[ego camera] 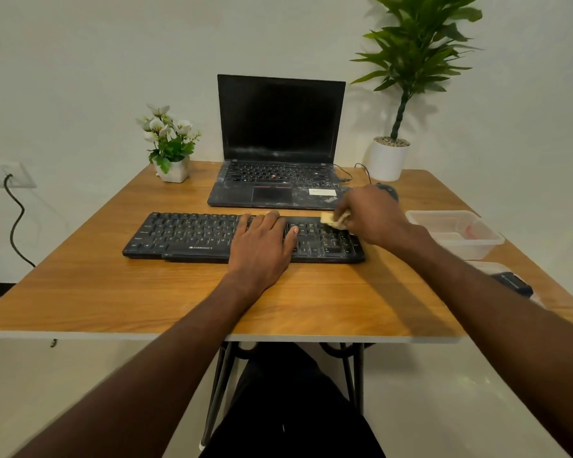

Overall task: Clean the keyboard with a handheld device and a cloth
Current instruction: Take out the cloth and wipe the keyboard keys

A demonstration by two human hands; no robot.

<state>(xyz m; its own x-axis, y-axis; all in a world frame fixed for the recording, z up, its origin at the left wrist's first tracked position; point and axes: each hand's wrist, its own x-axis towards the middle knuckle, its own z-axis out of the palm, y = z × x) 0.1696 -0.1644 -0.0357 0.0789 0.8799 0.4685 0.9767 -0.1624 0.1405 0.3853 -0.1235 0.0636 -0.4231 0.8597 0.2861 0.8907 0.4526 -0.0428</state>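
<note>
Wooden tabletop (146, 292): your left hand (262, 246) lies flat, steadying black plastic keyboard (192, 236); right hand (371, 216) pinches pale yellow cloth (332, 220). Risk: hard wiping snags keycaps, shoves keyboard.

Bare table (166, 292) lies before the keyboard (186, 236); laptop (278, 180) blocks behind, container (457, 233) right.

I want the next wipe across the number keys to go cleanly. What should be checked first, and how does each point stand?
1. Cloth pinched in the right hand: ok.
2. Cloth touching the keyboard: ok.
3. Left hand flat on the keys, steadying: ok.
4. Keyboard fully on the table: ok.
5. Plastic tub clear of the wiping path: ok.
6. Number keys free of dust: cannot tell.
</note>
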